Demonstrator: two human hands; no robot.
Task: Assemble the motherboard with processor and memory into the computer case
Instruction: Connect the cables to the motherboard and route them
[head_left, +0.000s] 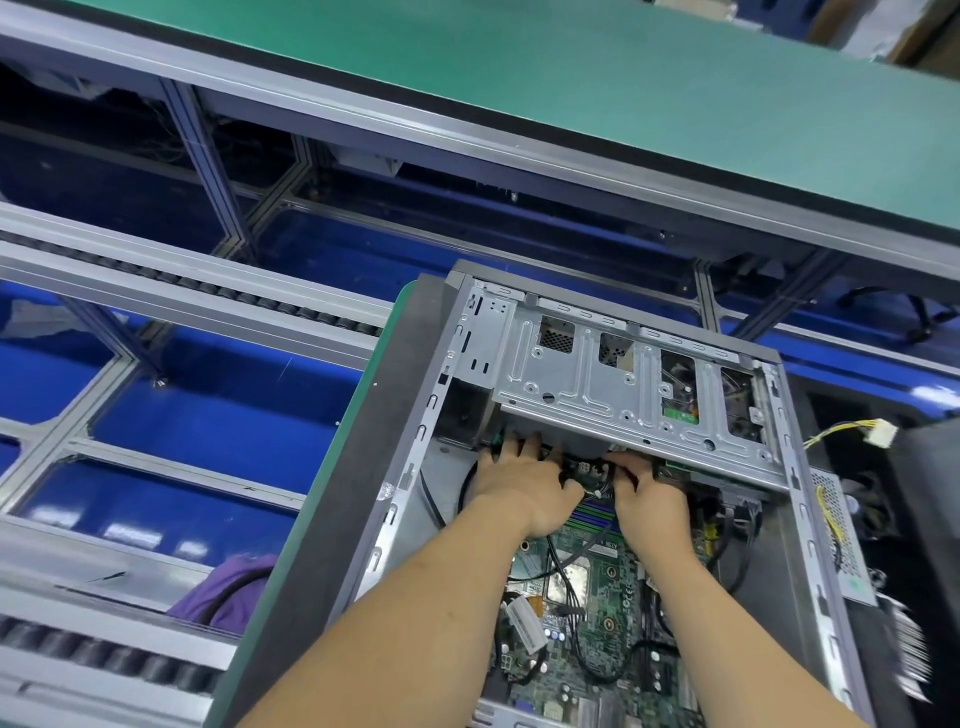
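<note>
A long green workbench (519, 67) and grey roller rails (182, 291) over blue panels fill the background, and in front of them an open computer case (410, 467) lies on its side on a grey pad. A silver drive cage (613, 384) spans the far end of the case, and the green motherboard (597, 623) already lies flat on the case floor, its long axis running from the near edge away toward the cage. Both hands work at the far end of the board, right at the lip of the cage: the left hand (519, 486) lies knuckles-up with its fingers reaching under the cage edge, the right hand (647, 493) just beside it with fingers curled around a black cable or plug (610, 470). Whether the left fingers actually pinch anything cannot be told, since the cage hides their tips. The spot they work at lies ahead of both hands and beneath the cage, so the overhang is the main thing in the way, and the hands are about equally near it. Purple memory slots (595, 514) show between the wrists, loose black cables (566, 592) cross the board, and a yellow-wired connector (878, 432) hangs outside the case to the right.
</note>
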